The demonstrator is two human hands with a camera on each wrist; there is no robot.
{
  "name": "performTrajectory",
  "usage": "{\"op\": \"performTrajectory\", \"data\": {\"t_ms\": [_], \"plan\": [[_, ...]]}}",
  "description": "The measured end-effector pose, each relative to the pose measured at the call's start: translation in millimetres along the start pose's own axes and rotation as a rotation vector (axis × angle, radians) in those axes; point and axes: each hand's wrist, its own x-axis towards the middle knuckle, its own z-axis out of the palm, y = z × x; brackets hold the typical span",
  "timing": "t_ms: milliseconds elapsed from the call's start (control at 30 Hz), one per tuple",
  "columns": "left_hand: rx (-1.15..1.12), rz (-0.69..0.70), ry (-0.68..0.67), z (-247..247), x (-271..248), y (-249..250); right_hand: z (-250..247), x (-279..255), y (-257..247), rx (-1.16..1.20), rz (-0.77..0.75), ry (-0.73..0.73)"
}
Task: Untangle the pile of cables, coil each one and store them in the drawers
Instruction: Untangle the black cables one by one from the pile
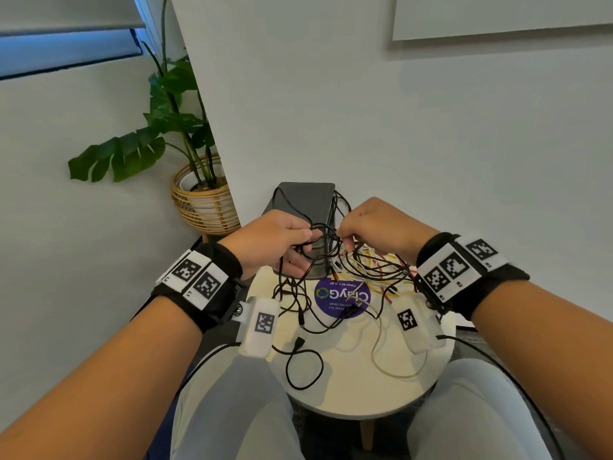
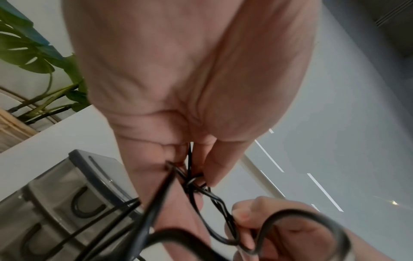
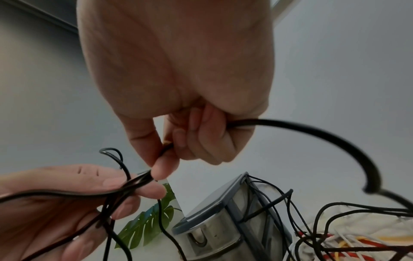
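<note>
Both hands were raised above a small round white counter, working one knot of black cable held in the air between them. The left hand had its fingers curled round a bundle of black strands; the right hand pinched a strand between thumb and forefinger. Below, red, yellow and white wires lay tangled with more black cable beside a grey drawer unit at the counter's far edge.

Head view looking down, wrist views close, upward, sharing drawers
</note>
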Motion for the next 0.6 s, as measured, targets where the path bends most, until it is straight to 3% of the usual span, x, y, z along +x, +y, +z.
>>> {"op": "performTrajectory", "data": {"t_ms": [167,300,400,467,533,600], "plan": [[-0.236,-0.033,-0.006,-0.5,1.5,-3.2,6.6,8.0,12.0,0.008,-0.070,0.245],[-0.398,-0.060,-0.013,-0.7,3.2,-5.7,14.4,1.4,5.8,0.016,-0.311,0.447],[-0.509,-0.032,-0.065,3.6,2.3,-6.7,30.0,-11.8,-15.4,-0.030,-0.391,0.291],[-0.510,-0.022,-0.085,8.4,1.1,-4.8,41.3,-17.0,-27.8,-0.329,-0.299,0.139],[-0.517,-0.024,-0.086,11.0,2.7,-3.1,48.3,-18.8,-34.4,-0.619,-0.225,0.094],[-0.520,-0.019,-0.060,10.6,3.6,-2.3,50.4,-20.1,-36.0,-0.685,-0.213,0.103]]}}
